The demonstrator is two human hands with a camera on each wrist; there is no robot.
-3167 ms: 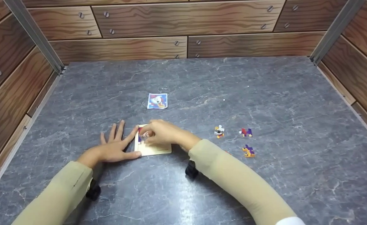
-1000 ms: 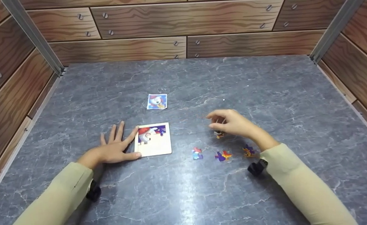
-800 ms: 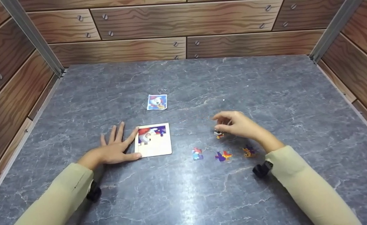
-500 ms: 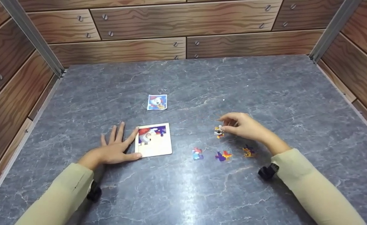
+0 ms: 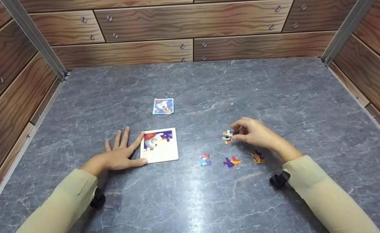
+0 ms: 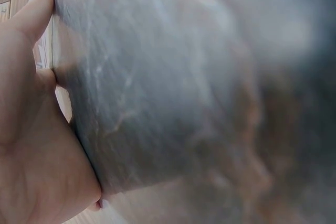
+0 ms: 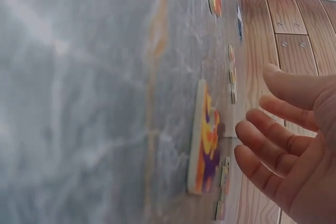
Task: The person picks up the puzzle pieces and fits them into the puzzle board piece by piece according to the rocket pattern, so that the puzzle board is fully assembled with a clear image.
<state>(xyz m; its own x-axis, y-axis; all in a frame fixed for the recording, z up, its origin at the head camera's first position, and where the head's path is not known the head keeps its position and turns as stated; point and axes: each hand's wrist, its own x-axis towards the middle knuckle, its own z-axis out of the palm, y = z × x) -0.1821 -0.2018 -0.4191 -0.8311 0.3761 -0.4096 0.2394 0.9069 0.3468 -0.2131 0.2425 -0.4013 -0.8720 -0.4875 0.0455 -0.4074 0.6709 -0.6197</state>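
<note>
My left hand lies spread on the table, its index finger and thumb at the left edge of a square puzzle board. Pieces showing part of a cartoon dog's head and a purple background fill the board's top and left; the remainder is bare and pale. My right hand hovers with loosely bent fingers and nothing between them, beside a white-and-orange puzzle piece. Another puzzle piece lies below its fingers in the right wrist view, hidden by the hand in the head view.
Nearer me lie a red-and-blue piece, a purple-and-orange piece and an orange-and-purple piece. A small dog picture card lies behind the board. Wood-patterned walls enclose the marbled table.
My right hand has left the board and moved right to the loose pieces, drifting slightly right and nearer, uncovering the white-and-orange piece. My left hand has stayed at the board.
</note>
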